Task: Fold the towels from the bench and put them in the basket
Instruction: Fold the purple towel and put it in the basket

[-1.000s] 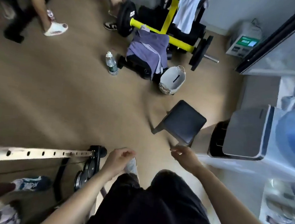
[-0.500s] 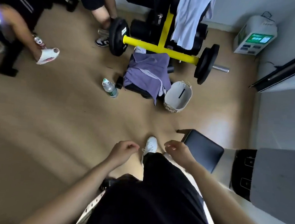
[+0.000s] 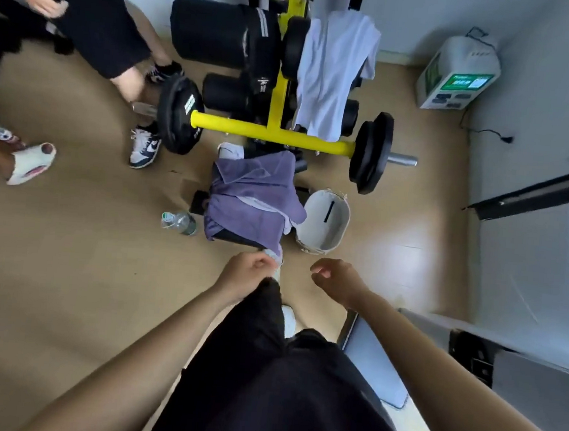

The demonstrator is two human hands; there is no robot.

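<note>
Head camera view, looking down past a person's black trousers and two bare forearms. Left hand [image 3: 249, 271] is loosely curled with nothing visibly in it; right hand [image 3: 334, 278] is half open, fingers relaxed, and empty. Just beyond the left hand's fingertips, purple towels [image 3: 253, 197] lie heaped on the low end of a black bench [image 3: 236, 237]. Just beyond the right hand, and touching the towels' right edge, stands a pale, empty basket [image 3: 324, 220]. Further ahead of both hands, a white towel [image 3: 333, 78] hangs over a yellow weight frame [image 3: 273, 135] loaded with black plates. A water bottle [image 3: 179, 221] lies on the floor ahead and to the left of the left hand. Other people's legs and shoes fill the far left. Compared with half a second ago, bench, towels and basket appear much closer to the hands, and the dark padded stool now sits beside the right forearm rather than ahead of it.
</note>
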